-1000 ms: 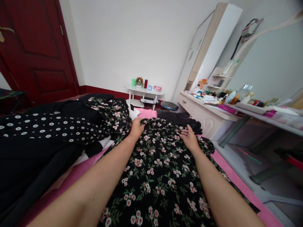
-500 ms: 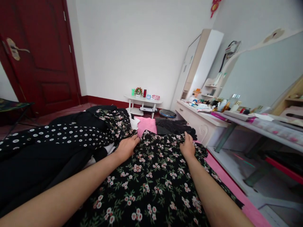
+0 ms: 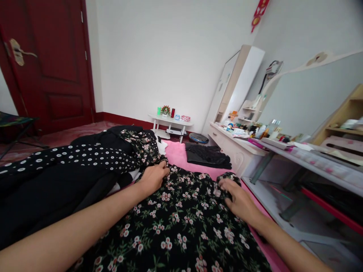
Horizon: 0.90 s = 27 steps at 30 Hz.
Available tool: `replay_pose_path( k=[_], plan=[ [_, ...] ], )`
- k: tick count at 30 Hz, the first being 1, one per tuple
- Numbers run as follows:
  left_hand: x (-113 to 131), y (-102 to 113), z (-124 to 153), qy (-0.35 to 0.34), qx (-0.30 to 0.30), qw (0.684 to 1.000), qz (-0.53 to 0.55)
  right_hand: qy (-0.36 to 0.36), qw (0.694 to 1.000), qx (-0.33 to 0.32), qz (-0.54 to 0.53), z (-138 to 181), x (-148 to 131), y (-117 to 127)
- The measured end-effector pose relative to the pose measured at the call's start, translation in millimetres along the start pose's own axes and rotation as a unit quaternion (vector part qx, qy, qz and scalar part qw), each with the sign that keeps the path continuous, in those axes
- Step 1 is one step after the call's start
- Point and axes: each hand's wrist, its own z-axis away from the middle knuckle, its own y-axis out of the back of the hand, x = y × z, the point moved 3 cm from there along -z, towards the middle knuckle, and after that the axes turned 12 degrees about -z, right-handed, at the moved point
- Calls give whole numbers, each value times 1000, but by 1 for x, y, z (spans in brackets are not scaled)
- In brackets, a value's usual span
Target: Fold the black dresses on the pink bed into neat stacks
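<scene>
A black floral garment (image 3: 181,223) lies spread on the pink bed cover (image 3: 177,154) in front of me. My left hand (image 3: 153,177) rests on its upper left edge, fingers curled into the cloth. My right hand (image 3: 239,198) grips the bunched upper right corner of the same garment, fingers closed around a fold. Both forearms reach forward over the fabric.
A pile of dark clothes (image 3: 65,170), one with white dots, lies to the left. A folded black garment (image 3: 208,155) sits at the far end of the bed. A cluttered dresser (image 3: 244,139) and shelves stand right; a small white table (image 3: 171,121) and red door (image 3: 48,64) are beyond.
My right hand has pulled the garment's far right corner toward me, bunching it. The far edge has come back, uncovering pink cover and the black garment. The left hand stayed put.
</scene>
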Motion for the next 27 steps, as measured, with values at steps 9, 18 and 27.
replay_pose_path(
  k=[9,18,27],
  plan=[
    [28,14,22,-13,-36,999,33,-183,980,-33,-69,36,-6,-14],
    [25,32,25,-57,12,998,29,-56,989,113,-74,12,-12,1],
    [28,34,97,-193,-63,979,25,-107,987,-108,-56,75,-47,-2]
  ],
)
